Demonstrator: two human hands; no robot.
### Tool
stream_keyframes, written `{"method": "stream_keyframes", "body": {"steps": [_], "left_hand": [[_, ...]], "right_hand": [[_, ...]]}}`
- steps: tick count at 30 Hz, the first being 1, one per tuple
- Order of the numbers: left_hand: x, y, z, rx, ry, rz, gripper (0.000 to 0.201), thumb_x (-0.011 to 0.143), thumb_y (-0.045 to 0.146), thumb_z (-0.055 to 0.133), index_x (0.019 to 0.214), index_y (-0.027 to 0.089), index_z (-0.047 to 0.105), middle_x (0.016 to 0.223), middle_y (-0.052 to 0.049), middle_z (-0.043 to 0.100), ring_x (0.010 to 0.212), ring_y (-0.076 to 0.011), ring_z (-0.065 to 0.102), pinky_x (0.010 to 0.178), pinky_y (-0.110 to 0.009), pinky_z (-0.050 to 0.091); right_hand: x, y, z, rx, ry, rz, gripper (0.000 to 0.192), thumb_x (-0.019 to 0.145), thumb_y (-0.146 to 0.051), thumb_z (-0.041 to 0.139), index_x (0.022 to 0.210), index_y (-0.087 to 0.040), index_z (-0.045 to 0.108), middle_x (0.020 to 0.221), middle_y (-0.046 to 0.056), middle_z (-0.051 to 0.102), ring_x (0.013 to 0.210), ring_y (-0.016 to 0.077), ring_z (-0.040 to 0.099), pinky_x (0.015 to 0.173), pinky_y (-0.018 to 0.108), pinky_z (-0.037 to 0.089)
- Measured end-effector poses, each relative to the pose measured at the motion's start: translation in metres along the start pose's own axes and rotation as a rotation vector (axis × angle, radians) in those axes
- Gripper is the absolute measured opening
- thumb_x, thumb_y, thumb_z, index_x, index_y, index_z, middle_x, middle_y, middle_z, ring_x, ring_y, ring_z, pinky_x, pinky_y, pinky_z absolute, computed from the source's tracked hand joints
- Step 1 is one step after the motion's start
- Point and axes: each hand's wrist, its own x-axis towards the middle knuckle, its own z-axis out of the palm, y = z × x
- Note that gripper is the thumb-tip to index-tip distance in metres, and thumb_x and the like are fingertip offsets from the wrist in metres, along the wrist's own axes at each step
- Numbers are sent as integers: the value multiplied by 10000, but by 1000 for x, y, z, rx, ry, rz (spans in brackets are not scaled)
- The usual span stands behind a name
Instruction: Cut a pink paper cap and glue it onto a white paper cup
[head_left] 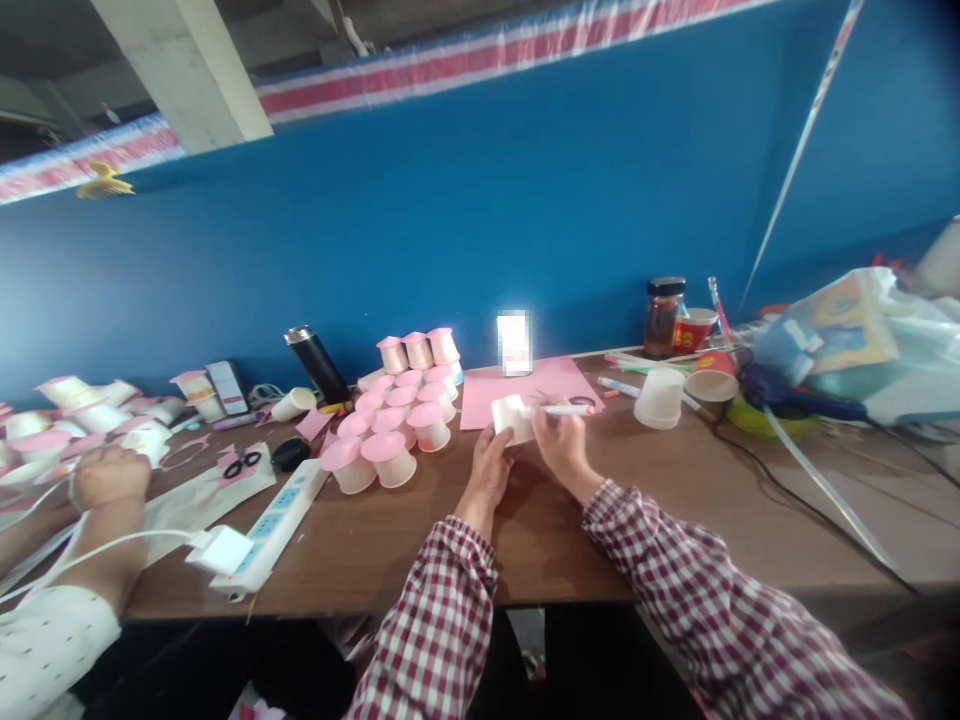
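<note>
My left hand [491, 465] is closed around a white paper cup [511, 418] just above the brown table. In my right hand [562, 445] is a white marker [566, 409], with its far end pointing right and its other end close to the cup's side. Whether the tip touches the cup I cannot tell. Behind the cup lies a sheet of pink paper [480, 390] with scissors [582, 401] on it. Left of my hands stand several cups with pink paper tops [388, 450], some stacked at the back.
A power strip [281, 520] with a charger lies left, near a co-worker's hand [112, 480] and more cups. A black bottle [315, 365] stands behind. To the right are an upturned cup [660, 397], a jar [664, 318], a glue gun [802, 395] and cables.
</note>
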Motion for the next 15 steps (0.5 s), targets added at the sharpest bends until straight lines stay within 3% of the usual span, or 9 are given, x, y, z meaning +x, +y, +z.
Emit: {"method": "stream_keyframes", "body": {"steps": [15], "left_hand": [[0,0,1,-11,2,-1,292,686,297,697,938,156,653,910,-65,679,797,-172,619,717,-287,442]], "right_hand": [[0,-5,-1,17,15,20,135,832,-307,501,799,-187,553,717,27,632,621,171,593,594,288,486]]}}
